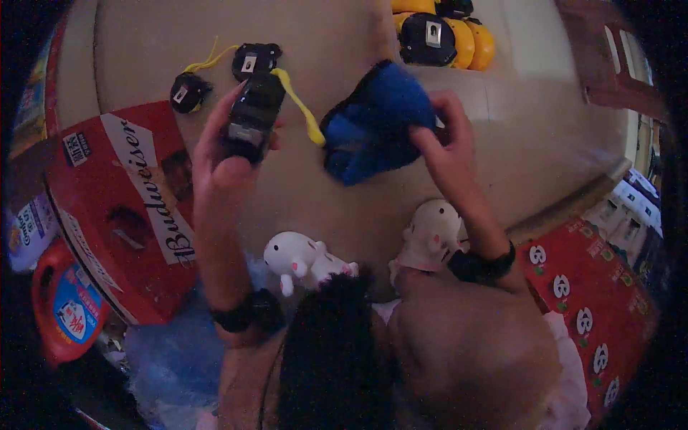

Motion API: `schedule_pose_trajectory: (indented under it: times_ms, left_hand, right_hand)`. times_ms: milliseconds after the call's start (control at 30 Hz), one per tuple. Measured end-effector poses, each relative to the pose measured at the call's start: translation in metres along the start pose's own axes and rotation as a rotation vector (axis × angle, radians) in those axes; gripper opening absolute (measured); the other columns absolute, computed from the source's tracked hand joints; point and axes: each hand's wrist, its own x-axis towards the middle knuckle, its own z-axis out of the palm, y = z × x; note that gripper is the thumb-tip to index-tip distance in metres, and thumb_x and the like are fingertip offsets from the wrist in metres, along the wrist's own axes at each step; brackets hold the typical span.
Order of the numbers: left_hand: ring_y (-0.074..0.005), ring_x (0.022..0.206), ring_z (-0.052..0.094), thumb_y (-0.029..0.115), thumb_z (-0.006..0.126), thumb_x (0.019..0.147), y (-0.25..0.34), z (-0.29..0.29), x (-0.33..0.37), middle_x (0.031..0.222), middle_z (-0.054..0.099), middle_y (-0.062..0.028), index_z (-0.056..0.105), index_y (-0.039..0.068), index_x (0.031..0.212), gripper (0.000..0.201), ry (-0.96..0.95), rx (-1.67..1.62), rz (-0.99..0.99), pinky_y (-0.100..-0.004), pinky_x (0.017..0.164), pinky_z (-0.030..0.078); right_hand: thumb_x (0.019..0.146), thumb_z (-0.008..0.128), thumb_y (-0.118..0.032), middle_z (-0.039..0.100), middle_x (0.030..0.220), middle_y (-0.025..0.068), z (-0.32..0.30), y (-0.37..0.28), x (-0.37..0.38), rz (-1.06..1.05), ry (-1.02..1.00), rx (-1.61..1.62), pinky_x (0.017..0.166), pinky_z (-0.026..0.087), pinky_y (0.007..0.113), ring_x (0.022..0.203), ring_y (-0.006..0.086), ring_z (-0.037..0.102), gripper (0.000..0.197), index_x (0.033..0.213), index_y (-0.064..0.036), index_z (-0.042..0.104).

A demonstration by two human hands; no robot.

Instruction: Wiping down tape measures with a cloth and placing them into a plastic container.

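My left hand (228,161) is wrapped round a dark, glossy, oblong object (256,111) with a greyish patch; its exact kind I cannot make out. A yellow cord (301,107) hangs beside its upper end, and whether it is fixed to it is unclear. My right hand (451,140) pinches the edge of a crumpled blue cloth (380,122), held up in front of me and slightly blurred. Just beyond my left hand lies a small black device (256,59) with a white label. A similar black device (189,93) with a yellow cord sits to its left.
Yellow-and-black rounded devices (437,39) are grouped at the far right of centre. A red carton (122,208) and a red jug (68,304) stand at left. Two white animal-shaped slippers (304,258) are near my body. Another red box (588,287) stands at right, below a reddish-brown stool (616,57).
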Motion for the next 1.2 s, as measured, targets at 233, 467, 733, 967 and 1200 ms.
schedule_pose_trajectory:
  times_ms: [233,467,733,967,1200]
  left_hand:
    - [-0.0208,0.106,0.046,0.012,0.072,0.056,0.009,0.039,0.002,0.118,0.04,-0.0131,0.027,0.001,0.127,0.085,-0.002,0.16,0.155,-0.0325,0.089,0.041]
    - [-0.0212,0.107,0.045,0.009,0.071,0.055,0.012,0.05,0.001,0.116,0.04,-0.0118,0.027,0.004,0.126,0.084,-0.031,0.171,0.164,-0.0327,0.087,0.042]
    - [-0.0215,0.108,0.044,0.003,0.066,0.054,0.013,0.052,0.003,0.117,0.038,-0.0113,0.028,0.005,0.125,0.08,-0.009,0.277,0.207,-0.0329,0.089,0.041]
    - [-0.0223,0.111,0.042,0.006,0.066,0.054,0.011,0.058,0.004,0.121,0.037,-0.0108,0.027,0.005,0.127,0.082,-0.049,0.311,0.174,-0.0343,0.09,0.04]
    - [-0.02,0.108,0.043,0.0,0.063,0.056,0.011,0.054,0.002,0.117,0.039,-0.0102,0.029,0.004,0.125,0.077,-0.006,0.289,0.164,-0.0325,0.089,0.042]
  right_hand:
    - [0.066,0.056,-0.029,0.049,0.094,0.0061,-0.025,-0.044,-0.004,0.265,-0.247,0.766,0.084,0.039,0.031,0.088,0.0161,0.049,0.035,0.091,-0.0053,0.048]
    - [0.07,0.051,-0.02,0.048,0.084,0.0024,-0.04,-0.036,-0.007,0.359,0.048,0.911,0.082,0.038,0.033,0.085,0.0154,0.047,0.027,0.092,-0.0053,0.048]
    - [0.072,0.052,-0.023,0.039,0.114,0.0143,-0.072,-0.049,-0.003,0.095,-0.019,1.048,0.094,0.029,0.04,0.108,0.0262,0.039,0.052,0.117,-0.0007,0.035]
    - [0.074,0.053,-0.019,0.042,0.119,0.0159,-0.061,-0.046,0.0,0.389,-0.048,0.924,0.092,0.032,0.037,0.108,0.0259,0.043,0.055,0.122,0.0007,0.036]
    - [0.072,0.056,-0.003,0.056,0.096,0.0051,-0.039,-0.047,0.01,0.431,-0.465,0.527,0.074,0.045,0.026,0.085,0.014,0.054,0.025,0.097,-0.0046,0.059]
